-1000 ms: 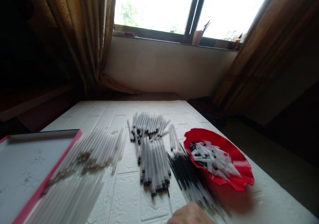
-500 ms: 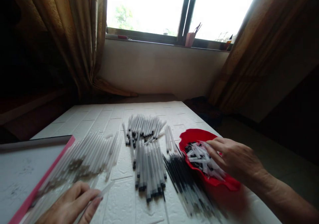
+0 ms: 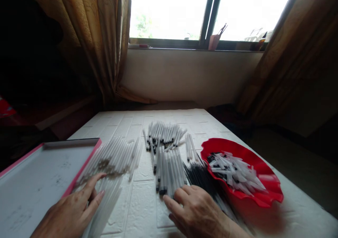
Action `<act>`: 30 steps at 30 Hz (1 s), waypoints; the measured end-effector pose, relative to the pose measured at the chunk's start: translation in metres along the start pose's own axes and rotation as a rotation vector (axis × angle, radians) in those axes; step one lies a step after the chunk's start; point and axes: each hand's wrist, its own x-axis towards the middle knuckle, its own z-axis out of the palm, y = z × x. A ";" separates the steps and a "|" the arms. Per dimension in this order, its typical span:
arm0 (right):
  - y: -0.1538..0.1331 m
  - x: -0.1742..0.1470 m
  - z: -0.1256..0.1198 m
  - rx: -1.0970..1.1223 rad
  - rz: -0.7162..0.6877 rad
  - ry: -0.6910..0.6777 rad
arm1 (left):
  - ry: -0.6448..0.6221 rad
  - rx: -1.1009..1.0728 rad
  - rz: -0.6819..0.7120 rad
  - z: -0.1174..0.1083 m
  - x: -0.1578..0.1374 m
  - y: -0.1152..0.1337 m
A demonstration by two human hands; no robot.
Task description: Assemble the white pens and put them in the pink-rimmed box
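My left hand is at the lower left, thumb and index finger apart, with nothing visible between them. It hovers over a spread of clear pen barrels. My right hand reaches over the near end of a pile of pens with black ends. Its fingers are bent and somewhat apart, close to the pen ends; no held thing shows. Beside it lies a bundle of dark ink refills, partly covered by this hand. A red scalloped bowl on the right holds clear pen caps and small black pieces.
A pink-edged white tray stands at the left. More pens lie farther back, with a few single ones to their right. The white brick-patterned table ends before a wall, a window and curtains.
My right hand has left the red bowl and moved left to the pen pile. The clear tube that was in my left hand is gone from it. The view has turned slightly left.
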 end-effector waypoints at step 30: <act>0.014 -0.023 -0.026 1.065 0.665 0.087 | 0.269 -0.330 0.631 0.003 -0.010 0.135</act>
